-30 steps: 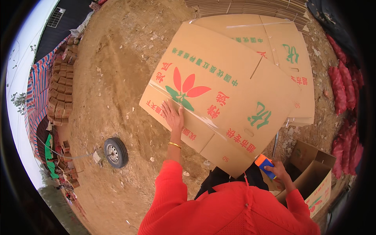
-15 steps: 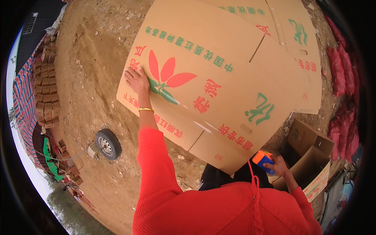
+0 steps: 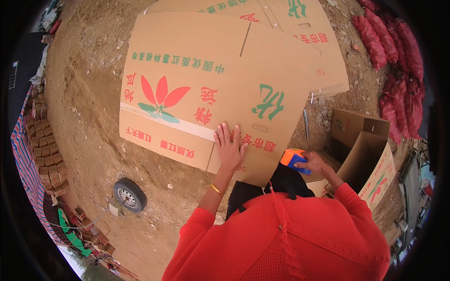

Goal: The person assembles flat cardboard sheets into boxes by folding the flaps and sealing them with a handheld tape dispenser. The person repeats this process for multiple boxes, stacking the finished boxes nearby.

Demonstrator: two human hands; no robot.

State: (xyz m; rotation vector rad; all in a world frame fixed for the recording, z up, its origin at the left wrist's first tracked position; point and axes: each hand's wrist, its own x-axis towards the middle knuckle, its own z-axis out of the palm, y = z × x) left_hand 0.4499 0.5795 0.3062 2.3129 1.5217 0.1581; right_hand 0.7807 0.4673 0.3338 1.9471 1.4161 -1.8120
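Observation:
A flattened cardboard carton printed with red leaves and green characters lies before me, tilted across the view. A pale, shiny strip runs along its near fold. My left hand rests flat on the carton's near part with its fingers spread. In my right hand is an orange and blue tape dispenser, just off the carton's right corner. That hand's fingers wrap round the blue side.
More flat cartons lie beyond. An opened carton stands at my right, near red mesh sacks. A wheel lies on the dirt ground at left, and stacked boxes line the far left.
My left hand has moved from the carton's left edge rightward and nearer to me, still flat on it. A pale strip now shows more fully along the fold. My view has shifted.

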